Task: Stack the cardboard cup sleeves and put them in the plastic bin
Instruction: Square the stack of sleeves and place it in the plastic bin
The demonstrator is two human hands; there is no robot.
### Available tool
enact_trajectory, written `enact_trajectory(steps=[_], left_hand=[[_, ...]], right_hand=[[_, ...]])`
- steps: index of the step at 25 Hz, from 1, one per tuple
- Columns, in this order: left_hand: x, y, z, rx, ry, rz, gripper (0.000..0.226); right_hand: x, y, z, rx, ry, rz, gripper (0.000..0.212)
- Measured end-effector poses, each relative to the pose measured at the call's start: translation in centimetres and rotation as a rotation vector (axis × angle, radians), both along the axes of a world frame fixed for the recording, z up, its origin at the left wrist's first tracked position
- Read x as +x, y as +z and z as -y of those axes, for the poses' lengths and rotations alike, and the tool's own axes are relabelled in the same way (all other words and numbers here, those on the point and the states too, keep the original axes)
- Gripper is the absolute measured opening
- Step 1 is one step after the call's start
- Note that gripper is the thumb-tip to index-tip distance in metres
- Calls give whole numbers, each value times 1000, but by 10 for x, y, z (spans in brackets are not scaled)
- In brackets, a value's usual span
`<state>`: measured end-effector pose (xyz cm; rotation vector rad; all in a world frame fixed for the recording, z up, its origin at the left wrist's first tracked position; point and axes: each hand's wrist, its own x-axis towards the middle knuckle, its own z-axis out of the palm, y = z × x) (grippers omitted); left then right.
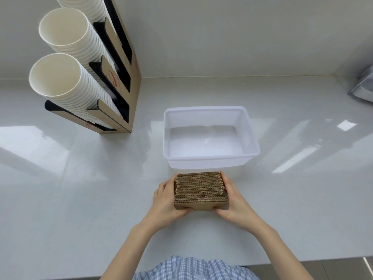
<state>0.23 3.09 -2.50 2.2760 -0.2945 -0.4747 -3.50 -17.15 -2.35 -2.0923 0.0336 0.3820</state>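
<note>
A stack of several brown corrugated cardboard cup sleeves (200, 190) stands on edge on the white counter, just in front of the plastic bin. My left hand (166, 199) presses on the stack's left end and my right hand (234, 199) on its right end, thumbs on the near face. The translucent white plastic bin (210, 158) sits directly behind the stack; nothing lies inside it.
A cardboard cup dispenser (129, 81) with long rows of white paper cups (66, 81) leans at the back left. A metallic object (363, 85) shows at the right edge. The counter's front edge runs near my checked shirt (193, 267).
</note>
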Motion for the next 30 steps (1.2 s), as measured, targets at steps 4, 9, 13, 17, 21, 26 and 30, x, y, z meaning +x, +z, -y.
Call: enact_trajectory(steps=[4,9,13,17,21,26,30], left_hand=[[-1,1,3,-18,27,13,95],[3,3,-3,30,-70,-9,112],[7,13,-6,41,-110,22,99],[10,15,-7,78,-163,35,94],[10,19,3,262,-243,208,77],[12,25,21,460,-339,257,85],[14,25,30,519,-377,313,73]], right_hand=[[0,-1,-3,-22,-60,20,87],[-1,1,-2,-59,-35,10,81],[-1,1,-2,-63,-26,18,75],[0,2,-2,-53,-23,21,71],[0,2,-2,-43,-9,32,69],[1,-1,-3,-46,-23,50,68],[1,-4,-2,-69,-13,53,66]])
